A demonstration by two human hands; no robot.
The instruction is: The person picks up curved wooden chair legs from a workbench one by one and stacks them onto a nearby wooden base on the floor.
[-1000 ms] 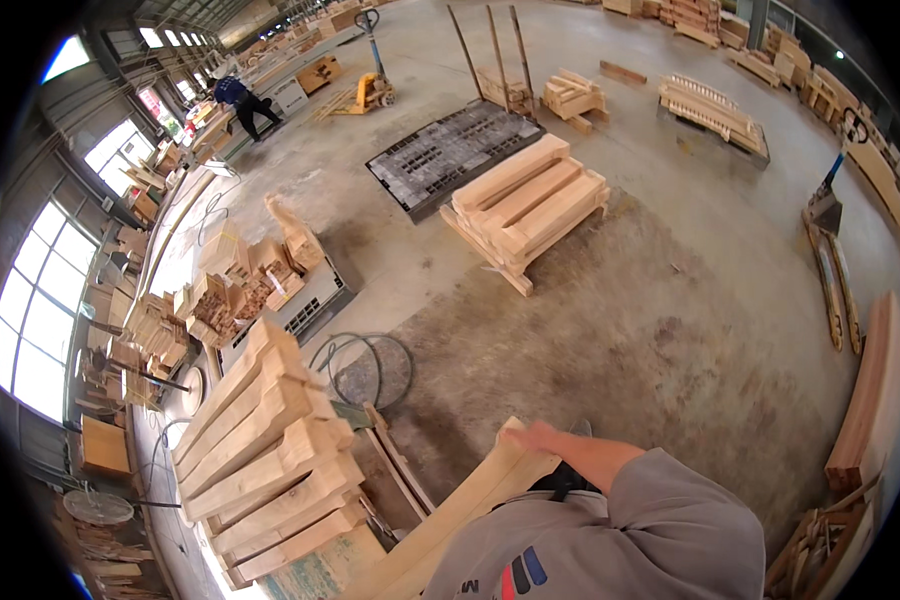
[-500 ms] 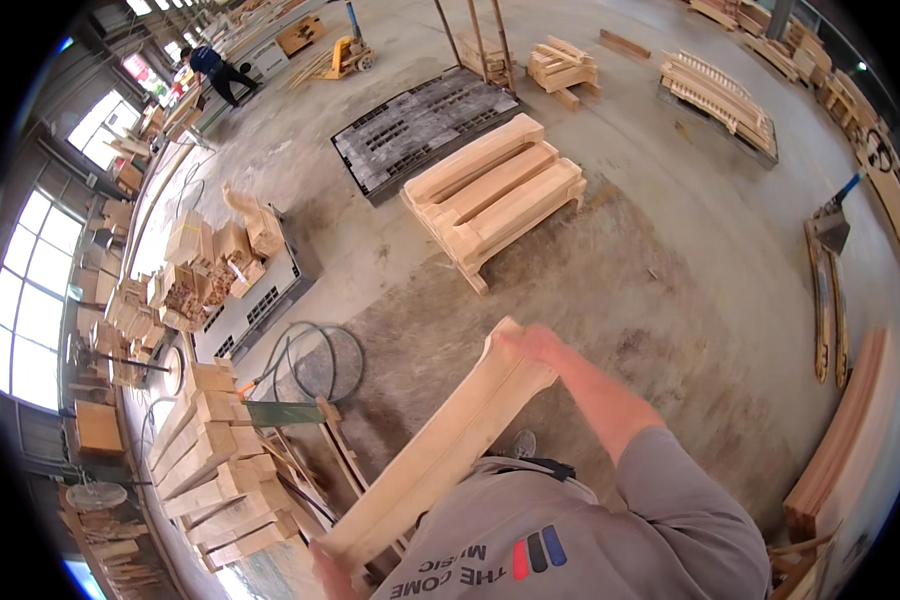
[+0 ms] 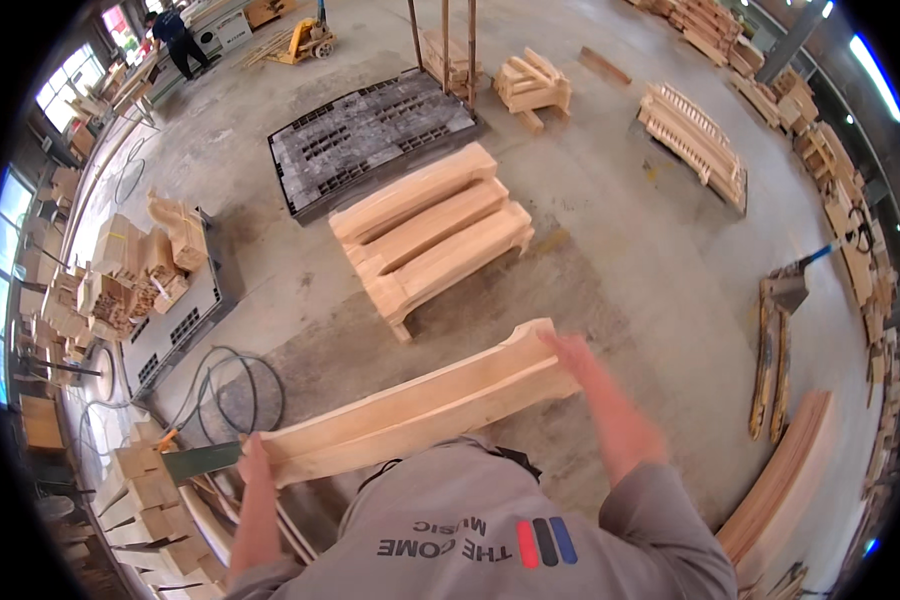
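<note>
A long, pale, shaped wooden beam (image 3: 420,405) spans the space before my body, gripped at both ends. My left hand (image 3: 255,460) is closed on its left end, beside a green strip on the work stand. At the other end, my right hand (image 3: 568,358) is closed round the beam, somewhat blurred. Farther out on the floor lies a stack of similar wooden beams (image 3: 435,235), set side by side across shaped pieces. The undersides of both hands' grips are hidden.
A black plastic pallet (image 3: 370,140) lies beyond the stack. Left are a grey pallet (image 3: 180,320) of wooden parts, a coiled hose (image 3: 240,395) and piled timber blocks (image 3: 145,510). A pallet jack (image 3: 775,340) and boards (image 3: 780,480) are at right. A person (image 3: 175,42) works far left.
The beam has swung from a steep slant to nearly crosswise, its left end rising into fuller view with my left hand. My view has turned rightward. Both hands keep their hold.
</note>
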